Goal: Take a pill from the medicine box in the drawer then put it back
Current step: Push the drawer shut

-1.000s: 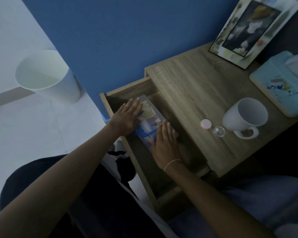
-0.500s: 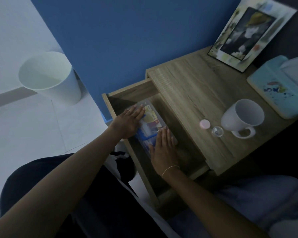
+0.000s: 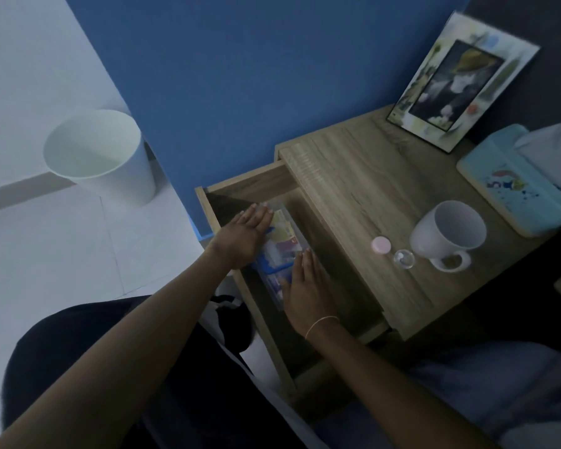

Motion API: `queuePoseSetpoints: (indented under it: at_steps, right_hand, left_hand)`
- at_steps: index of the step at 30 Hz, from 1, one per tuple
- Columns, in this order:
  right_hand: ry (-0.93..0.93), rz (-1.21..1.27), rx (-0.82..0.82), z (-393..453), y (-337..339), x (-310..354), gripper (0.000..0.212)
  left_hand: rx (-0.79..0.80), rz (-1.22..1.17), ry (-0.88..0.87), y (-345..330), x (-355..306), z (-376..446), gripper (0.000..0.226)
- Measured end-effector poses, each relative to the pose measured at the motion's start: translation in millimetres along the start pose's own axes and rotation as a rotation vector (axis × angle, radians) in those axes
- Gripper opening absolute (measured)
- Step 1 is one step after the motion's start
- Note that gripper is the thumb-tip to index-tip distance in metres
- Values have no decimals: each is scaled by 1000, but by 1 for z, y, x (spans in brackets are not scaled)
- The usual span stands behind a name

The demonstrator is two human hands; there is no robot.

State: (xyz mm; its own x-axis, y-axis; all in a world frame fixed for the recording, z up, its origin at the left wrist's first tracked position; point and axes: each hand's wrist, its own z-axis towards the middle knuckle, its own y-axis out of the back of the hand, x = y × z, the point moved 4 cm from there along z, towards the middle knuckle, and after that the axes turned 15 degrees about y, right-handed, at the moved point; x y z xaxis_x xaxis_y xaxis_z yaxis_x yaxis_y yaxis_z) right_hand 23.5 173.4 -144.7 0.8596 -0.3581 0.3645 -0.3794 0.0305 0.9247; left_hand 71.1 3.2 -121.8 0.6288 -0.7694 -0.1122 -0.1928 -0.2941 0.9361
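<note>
A clear medicine box (image 3: 280, 244) with coloured packets inside lies in the open wooden drawer (image 3: 240, 186) of the bedside table. My left hand (image 3: 245, 236) rests flat on the box's left side, fingers together and stretched out. My right hand (image 3: 306, 286) lies flat on the box's near right end. Both palms face down and cover part of the box. No pill shows in either hand. On the tabletop sit a small pink cap (image 3: 381, 245) and a small clear vial (image 3: 404, 258).
A white mug (image 3: 447, 236) stands on the tabletop (image 3: 353, 176) by the vial. Behind it are a picture frame (image 3: 460, 82) and a light blue tissue box (image 3: 512, 186). A white bin (image 3: 101, 157) stands on the floor at left. A blue wall rises behind the drawer.
Both hands have stayed flat on the box. The left hand has slid slightly lower on the box's left side. The view has shifted a little.
</note>
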Motion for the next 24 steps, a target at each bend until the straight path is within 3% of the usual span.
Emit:
queuePoseSetpoints:
  at_steps: [4,7,12,17,24]
  right_hand:
    - [147,-39,-157,21,47,-8,62]
    - [142,-47,-248,51,74,-25,59]
    - [39,-121,-188,98,91,-61,55]
    - [79,-195,-96,114,83,-80,57]
    - [99,-187,-156,114,79,-85,55]
  left_hand:
    - [-179,-63,57,21,-4,-8,62]
    - [-253,-93,160,30,0,-15,63]
    - [-228,-71,314,23,14,-27,64]
    - [-167,-94,470,18,36,-32,70]
    - [-56,-258,413,8,43,-28,68]
